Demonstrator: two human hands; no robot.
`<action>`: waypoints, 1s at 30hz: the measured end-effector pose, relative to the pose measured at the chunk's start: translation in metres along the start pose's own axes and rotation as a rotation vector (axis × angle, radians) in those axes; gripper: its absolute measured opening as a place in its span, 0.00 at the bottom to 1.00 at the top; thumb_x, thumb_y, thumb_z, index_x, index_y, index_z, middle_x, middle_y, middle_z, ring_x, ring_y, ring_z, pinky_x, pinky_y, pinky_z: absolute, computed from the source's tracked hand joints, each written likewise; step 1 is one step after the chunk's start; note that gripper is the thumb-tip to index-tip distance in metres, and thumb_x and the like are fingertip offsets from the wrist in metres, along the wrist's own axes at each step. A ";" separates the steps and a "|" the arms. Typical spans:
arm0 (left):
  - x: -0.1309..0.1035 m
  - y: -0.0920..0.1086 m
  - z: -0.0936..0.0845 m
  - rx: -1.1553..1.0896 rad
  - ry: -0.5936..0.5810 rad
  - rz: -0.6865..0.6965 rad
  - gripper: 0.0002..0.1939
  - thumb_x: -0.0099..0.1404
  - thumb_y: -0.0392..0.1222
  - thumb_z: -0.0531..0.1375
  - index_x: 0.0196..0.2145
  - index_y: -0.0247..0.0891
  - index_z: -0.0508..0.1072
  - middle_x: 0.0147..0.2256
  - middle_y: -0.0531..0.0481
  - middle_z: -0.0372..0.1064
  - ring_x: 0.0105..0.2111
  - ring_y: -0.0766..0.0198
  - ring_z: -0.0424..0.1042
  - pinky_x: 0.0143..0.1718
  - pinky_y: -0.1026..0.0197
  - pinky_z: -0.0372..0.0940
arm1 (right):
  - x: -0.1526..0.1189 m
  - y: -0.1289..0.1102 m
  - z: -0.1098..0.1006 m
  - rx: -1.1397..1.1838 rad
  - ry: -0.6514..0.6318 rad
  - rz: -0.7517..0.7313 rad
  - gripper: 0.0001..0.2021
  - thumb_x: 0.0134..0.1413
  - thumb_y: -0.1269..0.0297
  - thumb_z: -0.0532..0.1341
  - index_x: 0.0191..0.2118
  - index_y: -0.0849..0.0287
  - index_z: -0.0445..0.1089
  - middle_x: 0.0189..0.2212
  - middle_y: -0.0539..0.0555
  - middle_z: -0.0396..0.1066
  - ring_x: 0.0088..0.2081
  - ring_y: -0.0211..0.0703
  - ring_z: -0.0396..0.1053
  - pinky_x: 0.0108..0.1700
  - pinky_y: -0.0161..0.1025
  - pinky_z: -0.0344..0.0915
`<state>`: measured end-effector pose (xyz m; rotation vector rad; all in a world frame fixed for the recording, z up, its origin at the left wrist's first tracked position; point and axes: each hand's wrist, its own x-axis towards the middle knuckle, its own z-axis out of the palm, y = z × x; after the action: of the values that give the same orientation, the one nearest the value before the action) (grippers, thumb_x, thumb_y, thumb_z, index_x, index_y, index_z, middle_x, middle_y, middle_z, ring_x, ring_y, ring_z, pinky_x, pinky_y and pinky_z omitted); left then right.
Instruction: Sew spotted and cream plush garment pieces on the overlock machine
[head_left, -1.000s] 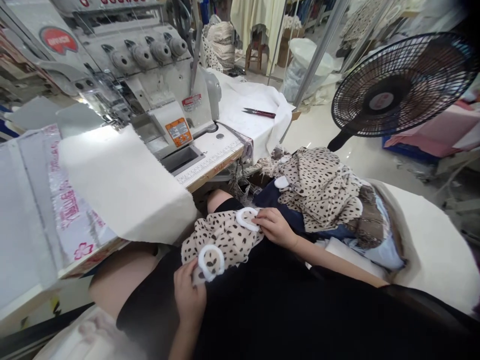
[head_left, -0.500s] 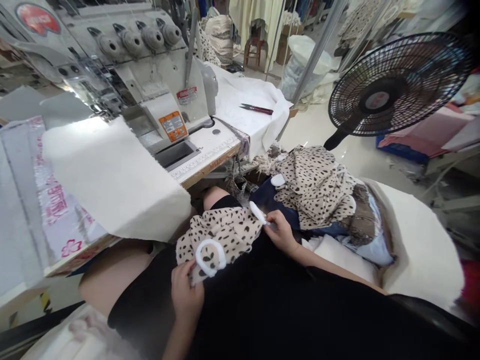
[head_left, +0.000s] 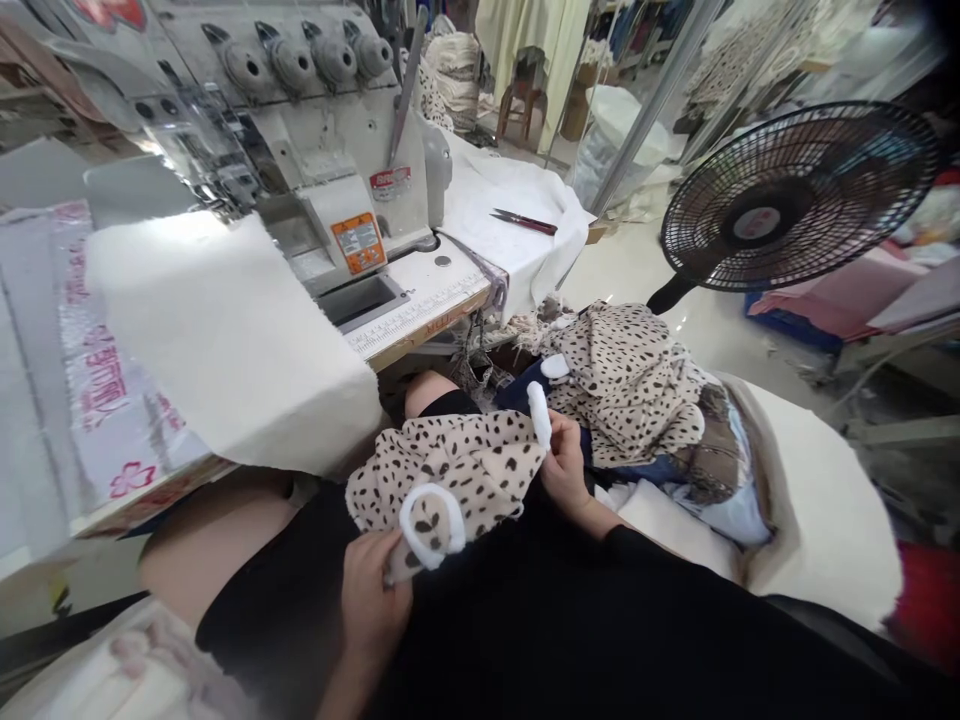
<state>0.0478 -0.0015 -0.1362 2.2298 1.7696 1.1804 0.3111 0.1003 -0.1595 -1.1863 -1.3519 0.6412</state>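
Now the R hand (head_left: 566, 460) is holding its white trim (head_left: 539, 415) edge-on & nearly upright; a sec ago that loop was facing the camera, so its face is mostly hiding. Meanwhile the L hand (head_left: 375, 590) is staying put, & the spotted cloth (head_left: 450, 450) is spreading a bit flatter btwn the two. For the work in hand, that's prob. meaning attention is shifting to the R loop's edge, w/ the L side just anchoring.

Grip-wise, the R fingers are pinching narrowly at the trim's base; the L ones are pinching the cloth's near-left end, right beside a white-rimmed round (head_left: 430, 522). The cloth itself is resting on the person's black-clad lap, nr side of the sewing machine (head_left: 315, 150).

Material-wise, it's looking soft & thin, beige w/ dark irregular spots, bunching into loose folds; both trims are looking plush, thick & rounded. A similar spotted pile (head_left: 626, 375) is slumping in crumpled folds to the right, nr the black fan (head_left: 787, 205).
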 end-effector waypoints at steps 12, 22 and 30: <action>-0.003 0.003 0.006 -0.186 -0.064 -0.309 0.11 0.56 0.32 0.52 0.38 0.35 0.65 0.32 0.50 0.61 0.33 0.64 0.63 0.33 0.64 0.60 | 0.001 -0.007 -0.003 -0.080 -0.082 -0.012 0.04 0.50 0.73 0.54 0.31 0.58 0.57 0.35 0.53 0.60 0.37 0.42 0.60 0.41 0.40 0.58; -0.008 -0.002 0.012 -0.401 -0.186 -0.482 0.15 0.55 0.31 0.46 0.35 0.34 0.69 0.34 0.46 0.63 0.38 0.60 0.64 0.39 0.60 0.62 | -0.001 -0.008 -0.002 -0.085 -0.153 0.012 0.03 0.50 0.72 0.54 0.30 0.58 0.57 0.32 0.52 0.61 0.35 0.41 0.61 0.39 0.39 0.59; -0.010 -0.003 0.014 -0.494 -0.157 -0.640 0.17 0.55 0.35 0.48 0.41 0.33 0.70 0.38 0.46 0.67 0.40 0.58 0.66 0.42 0.59 0.62 | 0.000 -0.004 -0.003 -0.079 -0.140 0.005 0.03 0.50 0.71 0.55 0.30 0.58 0.58 0.32 0.52 0.60 0.36 0.42 0.61 0.40 0.41 0.59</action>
<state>0.0535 -0.0037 -0.1528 1.3031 1.6901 1.0911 0.3122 0.0979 -0.1553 -1.2265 -1.5040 0.6902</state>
